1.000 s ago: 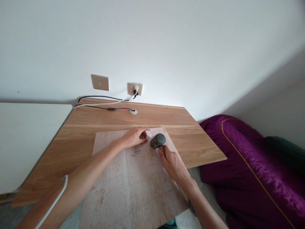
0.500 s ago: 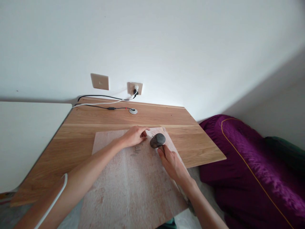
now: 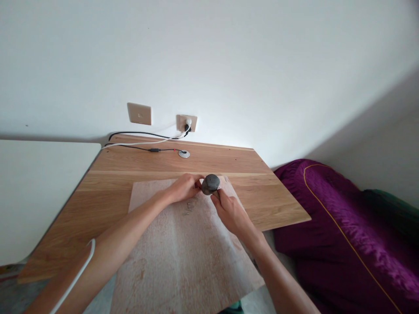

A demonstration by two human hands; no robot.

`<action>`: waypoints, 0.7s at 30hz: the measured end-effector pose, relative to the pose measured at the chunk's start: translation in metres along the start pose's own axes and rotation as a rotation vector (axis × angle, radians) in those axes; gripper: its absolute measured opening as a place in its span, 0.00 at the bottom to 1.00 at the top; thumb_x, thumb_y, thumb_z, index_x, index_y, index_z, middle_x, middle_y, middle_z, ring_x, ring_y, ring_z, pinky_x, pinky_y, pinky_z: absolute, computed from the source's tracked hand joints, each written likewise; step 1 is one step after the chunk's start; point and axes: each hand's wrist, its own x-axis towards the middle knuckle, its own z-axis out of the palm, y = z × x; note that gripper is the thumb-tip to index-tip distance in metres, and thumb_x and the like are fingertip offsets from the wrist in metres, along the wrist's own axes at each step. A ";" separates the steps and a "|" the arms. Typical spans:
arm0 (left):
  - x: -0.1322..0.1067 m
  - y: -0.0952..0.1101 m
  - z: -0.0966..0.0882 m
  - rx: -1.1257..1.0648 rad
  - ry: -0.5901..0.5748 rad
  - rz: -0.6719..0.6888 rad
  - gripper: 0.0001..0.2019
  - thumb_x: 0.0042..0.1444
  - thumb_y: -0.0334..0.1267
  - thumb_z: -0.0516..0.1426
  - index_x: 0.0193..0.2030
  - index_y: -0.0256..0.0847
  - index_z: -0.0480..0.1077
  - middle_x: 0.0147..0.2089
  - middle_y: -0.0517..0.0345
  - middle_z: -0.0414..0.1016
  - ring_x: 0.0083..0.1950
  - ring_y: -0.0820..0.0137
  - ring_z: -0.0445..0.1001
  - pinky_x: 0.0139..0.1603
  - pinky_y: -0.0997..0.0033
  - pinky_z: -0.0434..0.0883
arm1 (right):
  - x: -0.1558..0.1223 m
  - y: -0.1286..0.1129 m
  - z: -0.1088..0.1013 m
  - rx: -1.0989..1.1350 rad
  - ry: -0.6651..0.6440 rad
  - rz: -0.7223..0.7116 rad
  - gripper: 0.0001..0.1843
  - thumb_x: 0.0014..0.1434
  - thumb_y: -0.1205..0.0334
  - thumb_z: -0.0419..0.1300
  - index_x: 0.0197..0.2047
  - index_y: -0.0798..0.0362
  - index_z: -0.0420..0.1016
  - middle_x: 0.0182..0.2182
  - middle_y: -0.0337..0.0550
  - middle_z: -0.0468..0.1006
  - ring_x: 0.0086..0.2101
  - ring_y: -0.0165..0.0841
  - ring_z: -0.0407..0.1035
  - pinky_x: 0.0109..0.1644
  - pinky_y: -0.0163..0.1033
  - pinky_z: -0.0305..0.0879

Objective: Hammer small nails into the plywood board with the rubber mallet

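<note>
A pale plywood board [image 3: 183,253] lies on a wooden desk [image 3: 255,192] and overhangs its near edge. My right hand [image 3: 231,213] is closed round the handle of a hammer; its dark grey head [image 3: 210,184] hovers right beside my left fingertips. My left hand [image 3: 185,188] rests on the far part of the board with fingers pinched together at a small thing I cannot make out, perhaps a nail. A short row of small nails [image 3: 190,205] stands in the board just below that hand.
Black and white cables [image 3: 144,144] run along the desk's back edge to a wall socket [image 3: 186,123]. A cable grommet [image 3: 183,153] sits in the desk. A purple bedspread [image 3: 343,235] lies to the right, a white surface [image 3: 39,183] to the left.
The hammer head has moved left and slightly away, from a gap to right against my left fingertips. My left hand has stayed in place on the board.
</note>
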 end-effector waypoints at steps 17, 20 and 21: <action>-0.001 -0.007 0.000 0.007 0.020 -0.043 0.24 0.54 0.27 0.65 0.59 0.40 0.76 0.39 0.57 0.86 0.39 0.66 0.83 0.43 0.72 0.73 | -0.028 0.015 0.011 0.008 -0.017 0.136 0.12 0.77 0.58 0.47 0.46 0.49 0.71 0.31 0.47 0.82 0.33 0.42 0.78 0.31 0.40 0.54; -0.004 0.001 -0.013 0.047 -0.021 -0.028 0.24 0.56 0.28 0.63 0.61 0.40 0.75 0.43 0.55 0.86 0.41 0.65 0.84 0.45 0.71 0.74 | -0.027 0.016 0.015 -0.011 -0.017 0.121 0.13 0.77 0.58 0.46 0.49 0.51 0.71 0.33 0.49 0.83 0.34 0.43 0.78 0.30 0.41 0.54; -0.007 0.004 -0.018 0.089 -0.026 -0.018 0.23 0.57 0.29 0.62 0.60 0.40 0.75 0.44 0.54 0.86 0.43 0.65 0.84 0.46 0.70 0.74 | -0.027 0.016 0.015 -0.018 -0.017 0.122 0.13 0.77 0.59 0.46 0.49 0.51 0.71 0.33 0.49 0.83 0.33 0.42 0.78 0.30 0.41 0.54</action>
